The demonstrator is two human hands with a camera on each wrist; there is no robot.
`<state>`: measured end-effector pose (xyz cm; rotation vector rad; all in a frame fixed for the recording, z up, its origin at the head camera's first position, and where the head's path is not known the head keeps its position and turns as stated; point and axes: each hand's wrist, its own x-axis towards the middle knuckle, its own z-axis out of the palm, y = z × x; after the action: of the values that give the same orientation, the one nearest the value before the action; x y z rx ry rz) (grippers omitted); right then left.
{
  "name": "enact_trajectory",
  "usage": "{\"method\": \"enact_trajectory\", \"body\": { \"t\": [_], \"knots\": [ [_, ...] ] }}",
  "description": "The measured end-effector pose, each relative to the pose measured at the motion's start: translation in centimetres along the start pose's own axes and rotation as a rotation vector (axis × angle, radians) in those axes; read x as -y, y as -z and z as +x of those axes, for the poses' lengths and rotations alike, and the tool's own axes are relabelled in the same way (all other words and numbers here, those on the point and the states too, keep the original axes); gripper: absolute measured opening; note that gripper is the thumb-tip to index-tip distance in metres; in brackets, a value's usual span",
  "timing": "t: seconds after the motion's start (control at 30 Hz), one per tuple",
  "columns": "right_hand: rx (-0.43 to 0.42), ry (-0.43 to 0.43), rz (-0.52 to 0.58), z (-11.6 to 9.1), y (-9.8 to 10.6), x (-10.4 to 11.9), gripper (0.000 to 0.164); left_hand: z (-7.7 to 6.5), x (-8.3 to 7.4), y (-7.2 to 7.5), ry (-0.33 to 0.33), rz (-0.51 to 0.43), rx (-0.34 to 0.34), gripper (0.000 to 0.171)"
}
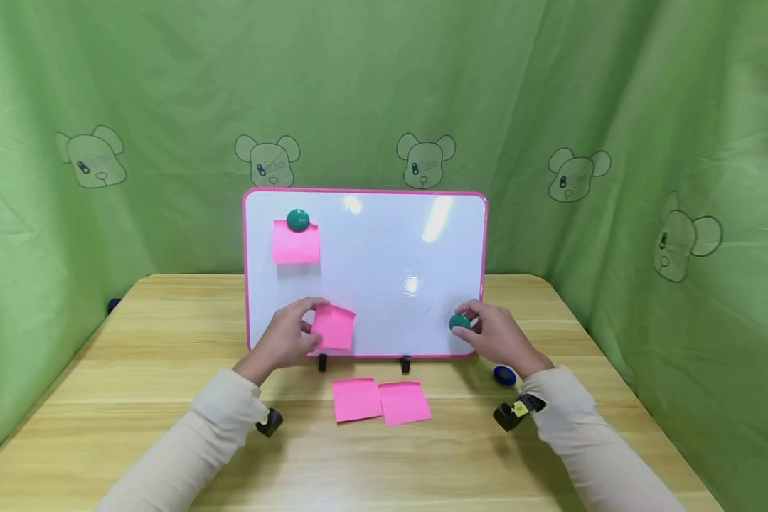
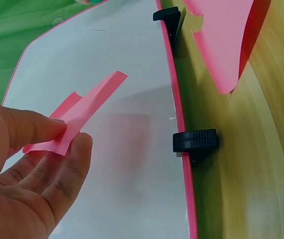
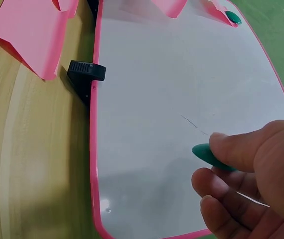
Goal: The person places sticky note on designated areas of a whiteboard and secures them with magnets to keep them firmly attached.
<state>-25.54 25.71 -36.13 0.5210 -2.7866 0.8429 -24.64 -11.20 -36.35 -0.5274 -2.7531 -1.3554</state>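
A whiteboard [image 1: 384,277] with a pink frame stands on the table. My left hand [image 1: 286,334] pinches a pink sticky note [image 1: 334,328] by its left side, in front of the board's lower left part. In the left wrist view that note [image 2: 79,117] is bent between thumb and fingers, off the board's surface. With thumb and fingers my right hand [image 1: 498,334] grips a round green magnet [image 1: 459,323] at the board's lower right. Up at the board's left, a second green magnet [image 1: 298,220] holds another pink sticky note [image 1: 296,245].
Two pink sticky notes, one left [image 1: 356,400] and one right [image 1: 404,403], lie side by side before the board. Black clips [image 1: 406,364] support its bottom edge. A blue round magnet [image 1: 504,375] lies near my right wrist. Green curtain [image 1: 358,85] surrounds the wooden table [image 1: 185,313].
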Motion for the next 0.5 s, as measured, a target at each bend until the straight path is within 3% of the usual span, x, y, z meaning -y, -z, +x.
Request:
{"method": "enact_trajectory", "body": {
  "t": [0.5],
  "knots": [
    [-0.019,0.022,-0.011,1.6,0.1,0.9,0.027,1.1,-0.8,-0.4,0.027,-0.035,-0.012,0.058]
  ]
}}
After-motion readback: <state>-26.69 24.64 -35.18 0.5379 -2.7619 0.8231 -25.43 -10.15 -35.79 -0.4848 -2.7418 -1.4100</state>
